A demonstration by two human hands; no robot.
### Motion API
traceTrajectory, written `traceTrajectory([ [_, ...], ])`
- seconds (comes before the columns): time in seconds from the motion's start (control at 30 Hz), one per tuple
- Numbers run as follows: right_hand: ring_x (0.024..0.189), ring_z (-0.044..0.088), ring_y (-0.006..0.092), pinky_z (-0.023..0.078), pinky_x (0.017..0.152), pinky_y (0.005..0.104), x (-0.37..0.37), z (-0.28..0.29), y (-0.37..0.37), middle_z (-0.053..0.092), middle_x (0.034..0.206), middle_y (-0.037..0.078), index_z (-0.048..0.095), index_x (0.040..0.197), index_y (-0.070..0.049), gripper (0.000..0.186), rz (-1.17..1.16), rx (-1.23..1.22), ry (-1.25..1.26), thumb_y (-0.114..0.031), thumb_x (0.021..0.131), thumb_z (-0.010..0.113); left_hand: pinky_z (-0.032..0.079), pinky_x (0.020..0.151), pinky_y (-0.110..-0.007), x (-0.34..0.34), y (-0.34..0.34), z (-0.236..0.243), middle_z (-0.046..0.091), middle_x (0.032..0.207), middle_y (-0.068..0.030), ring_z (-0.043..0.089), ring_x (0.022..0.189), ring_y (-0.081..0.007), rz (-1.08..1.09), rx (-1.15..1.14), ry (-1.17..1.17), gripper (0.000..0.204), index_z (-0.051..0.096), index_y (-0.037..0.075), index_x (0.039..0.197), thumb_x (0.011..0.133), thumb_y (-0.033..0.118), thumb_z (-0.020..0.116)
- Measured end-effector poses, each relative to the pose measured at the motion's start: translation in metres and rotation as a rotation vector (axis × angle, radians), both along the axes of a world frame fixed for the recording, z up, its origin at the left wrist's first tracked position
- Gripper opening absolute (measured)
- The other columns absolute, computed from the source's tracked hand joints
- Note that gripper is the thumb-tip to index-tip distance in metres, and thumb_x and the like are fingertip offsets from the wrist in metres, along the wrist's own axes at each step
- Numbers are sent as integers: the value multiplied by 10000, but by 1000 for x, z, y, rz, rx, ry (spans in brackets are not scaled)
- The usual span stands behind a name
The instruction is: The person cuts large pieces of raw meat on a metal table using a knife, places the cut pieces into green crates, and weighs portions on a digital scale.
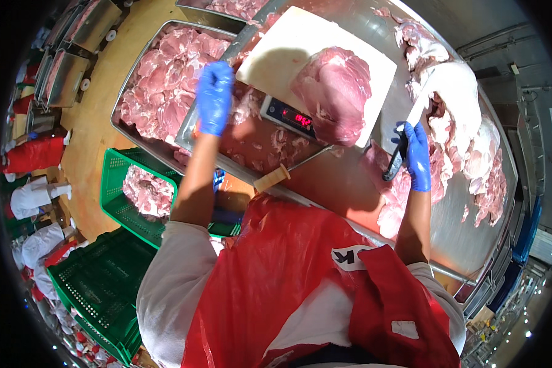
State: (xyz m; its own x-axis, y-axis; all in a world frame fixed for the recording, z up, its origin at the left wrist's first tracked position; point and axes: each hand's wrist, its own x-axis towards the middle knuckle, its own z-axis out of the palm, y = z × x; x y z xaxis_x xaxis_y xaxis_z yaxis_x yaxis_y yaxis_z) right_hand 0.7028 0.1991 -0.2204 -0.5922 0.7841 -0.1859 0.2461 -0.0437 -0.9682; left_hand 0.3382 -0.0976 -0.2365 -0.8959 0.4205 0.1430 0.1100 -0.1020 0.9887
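Observation:
My left hand [214, 98], in a blue glove, hovers at the table's left edge beside a metal tub of meat pieces [165, 86]. Its fingers are curled closed; anything inside them is hidden. On the right, my gloved right hand [417, 156] is closed on a black-handled knife [396, 158], whose blade I cannot clearly make out. Between my hands, a large pink piece of meat [336, 92] rests on a white cutting board [282, 43]. At the board's near edge shows a scale [288, 115] with red lit digits. Nearer me lies a sharpening steel [272, 178] with a pale handle.
Whitish carcass pieces [454, 92] and meat trimmings [402, 199] lie on the metal table [349, 181] at right. Lower left stand a green crate [113, 196] holding meat and another green crate [98, 282]. People in white and red [37, 153] are at far left.

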Motion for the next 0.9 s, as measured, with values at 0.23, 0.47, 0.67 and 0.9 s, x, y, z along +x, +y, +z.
traceTrajectory([
  [0.23, 802, 668, 215, 574, 672, 332, -18, -2, -77, 658, 1007, 130, 564, 1215, 19, 308, -77, -418, 127, -231, 1043, 512, 550, 765, -305, 14, 15, 8, 650, 1102, -118, 642, 942, -184, -454, -329, 394, 395, 621, 55, 1245, 857, -15, 626],
  [0.47, 943, 661, 203, 578, 737, 341, -10, 3, -51, 657, 1082, 133, 568, 1220, 15, 302, -140, -216, 225, -218, 1034, 520, 504, 948, -418, 12, 32, 12, 609, 1259, -168, 613, 1117, -326, -426, -369, 692, 511, 559, 88, 1344, 852, 168, 673],
  [0.67, 1171, 601, 341, 536, 917, 477, -2, -3, -58, 579, 1311, 246, 572, 1103, -9, 253, -137, -415, 220, -246, 1026, 531, 536, 919, -382, -5, 22, 8, 621, 1280, -108, 618, 1147, -255, -381, -367, 648, 540, 548, 113, 1373, 859, 162, 704],
  [0.9, 1147, 572, 329, 449, 1020, 620, -31, -9, -114, 563, 1274, 144, 577, 1068, -56, 251, 29, -736, 450, -297, 1030, 514, 372, 1096, -475, 18, 46, -15, 492, 1400, -205, 463, 1295, -394, -536, -351, 865, 797, 440, 127, 1459, 764, 325, 775],
])
